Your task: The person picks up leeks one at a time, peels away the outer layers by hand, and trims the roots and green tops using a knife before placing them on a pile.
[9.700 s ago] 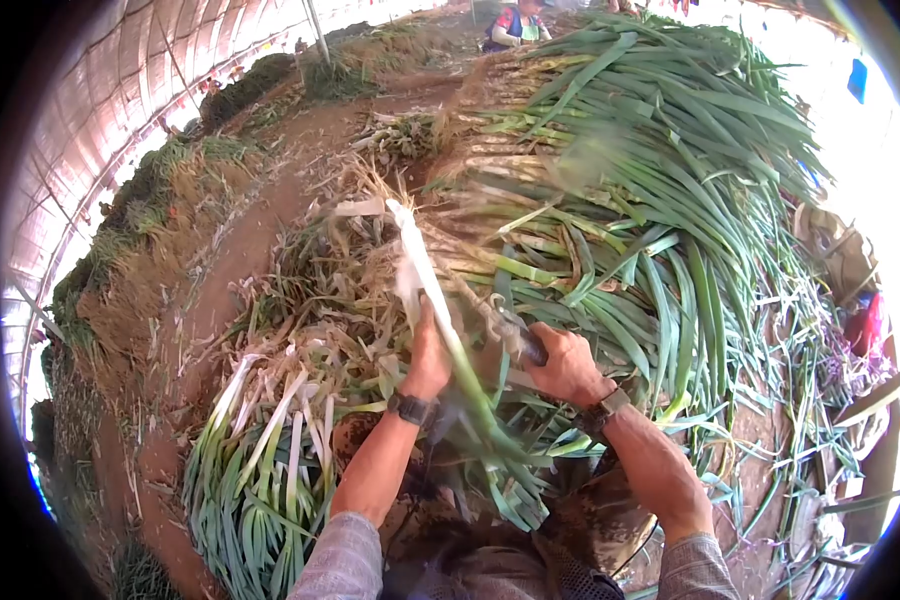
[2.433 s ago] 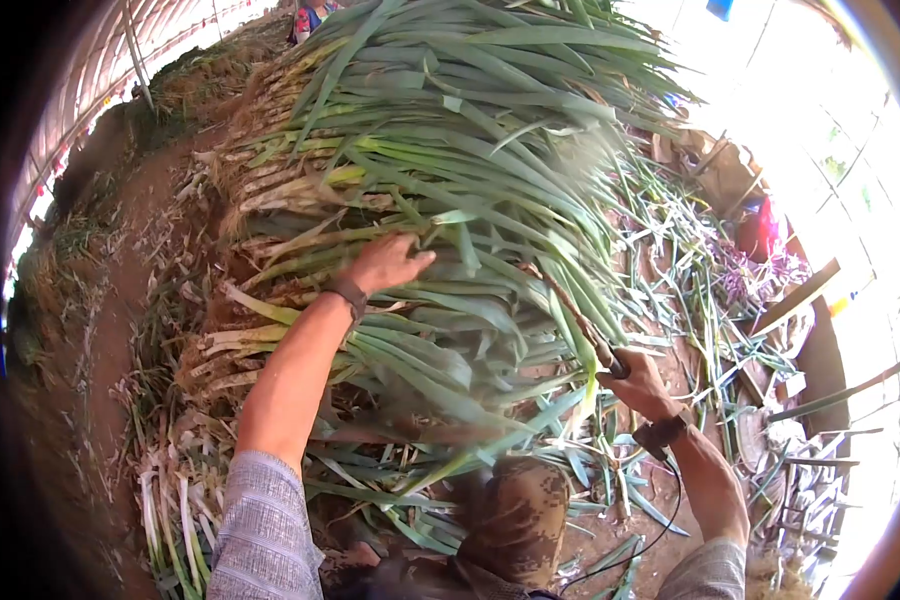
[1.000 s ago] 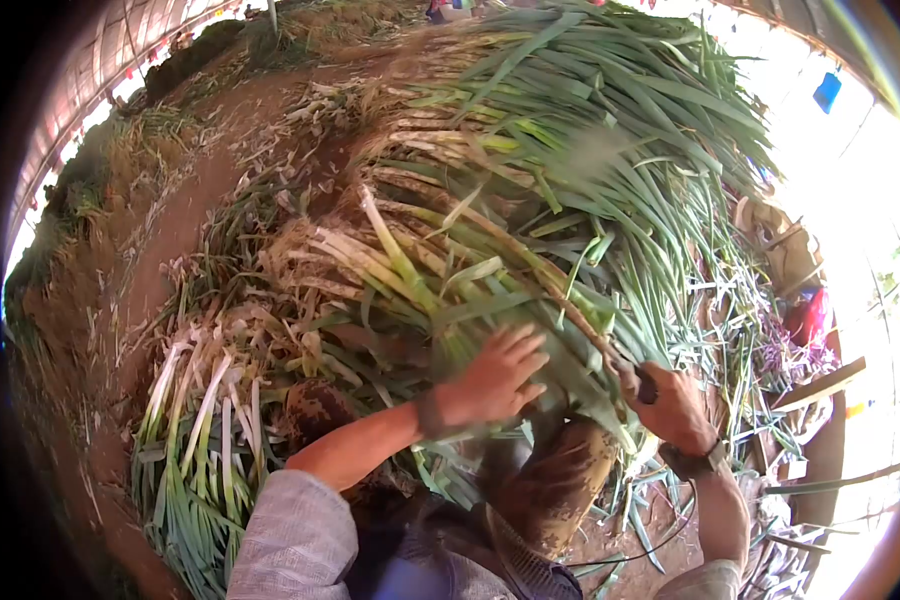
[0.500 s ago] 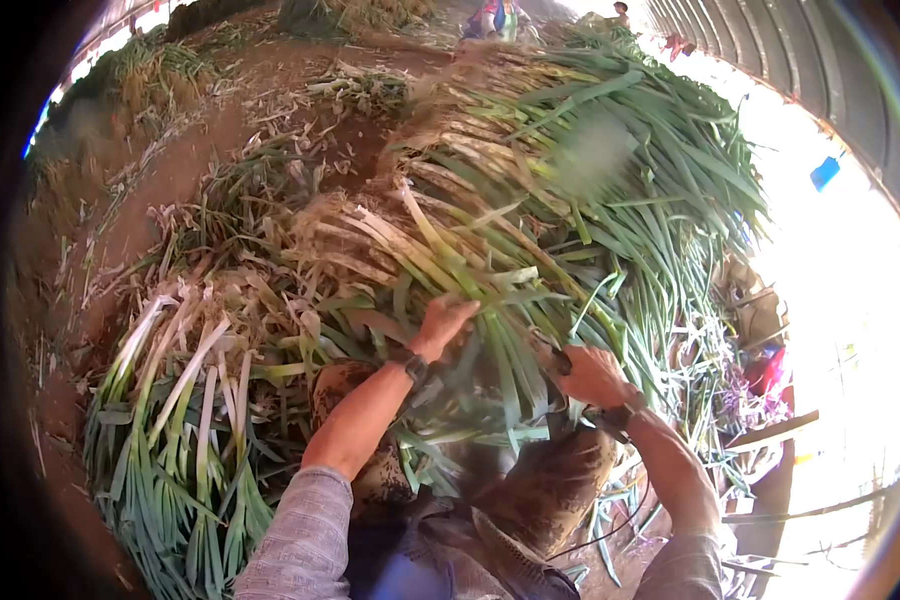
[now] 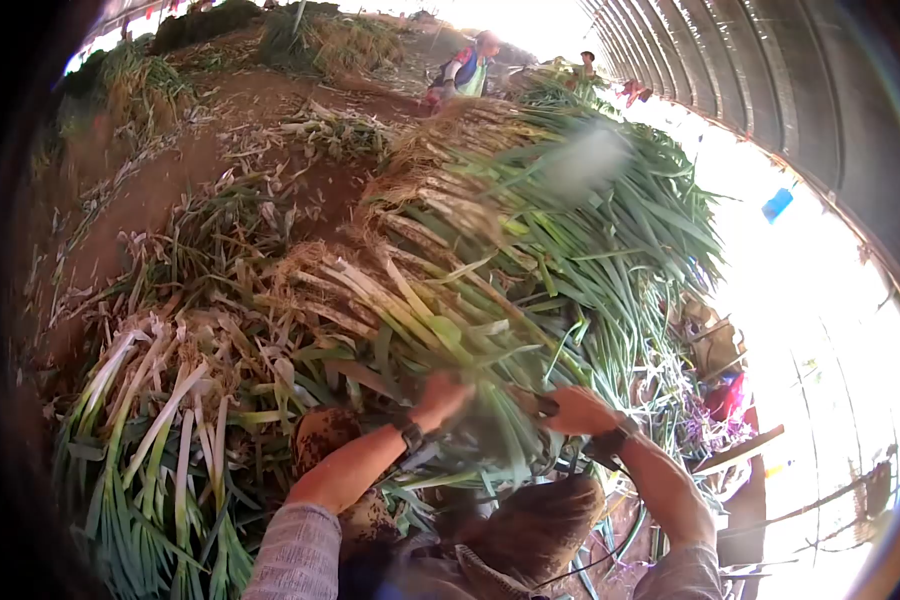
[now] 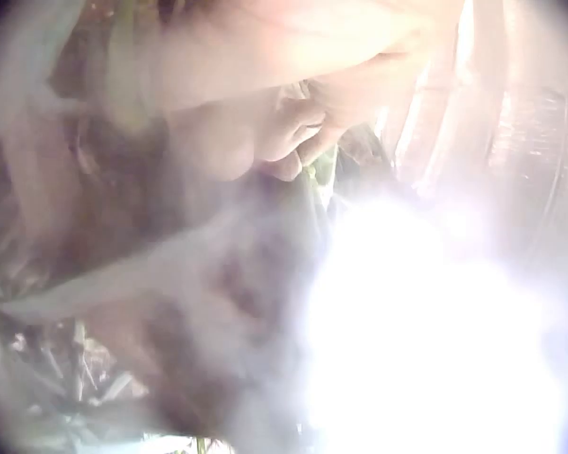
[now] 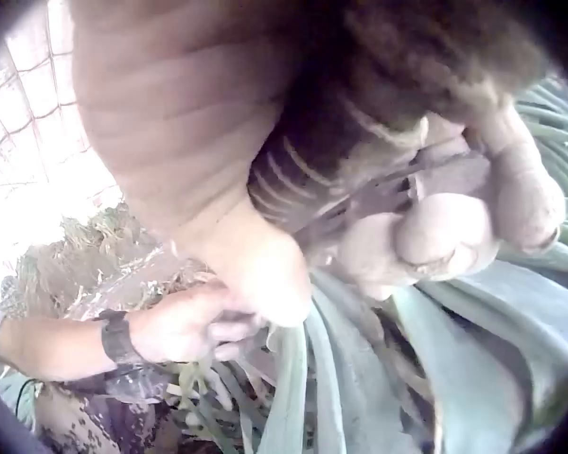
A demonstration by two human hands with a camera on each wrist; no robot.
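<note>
Grey sleeves (image 5: 295, 552) of woven cloth reach in from 6 o'clock, beside trousers (image 5: 542, 528) in mottled brown. The left hand (image 5: 440, 400), wearing a dark watch, lies at 6 o'clock of the head view, smeared by blur; the left wrist view, half lost in glare, shows its fingers curled over a sliver of green, grasping leeks (image 5: 400, 310). These lie just beyond the hands, with pale stalks, frayed brown roots and flat, strappy leaves. The right hand (image 5: 577, 410), at 4 o'clock, grips a dark handle (image 7: 308, 175); only the right wrist view reveals the handle's ridges, and what lies at its far end is hard to make out. At 8 o'clock a bundle (image 5: 180, 470) spreads smooth white stalks and green leaves. A thick heap (image 5: 620, 220) slopes away at 2 o'clock. Farther, at 12 o'clock, a person (image 5: 465, 72) is partly hidden; ribbed roofing (image 5: 770, 75) curves overhead, cut off by the dark rim.
</note>
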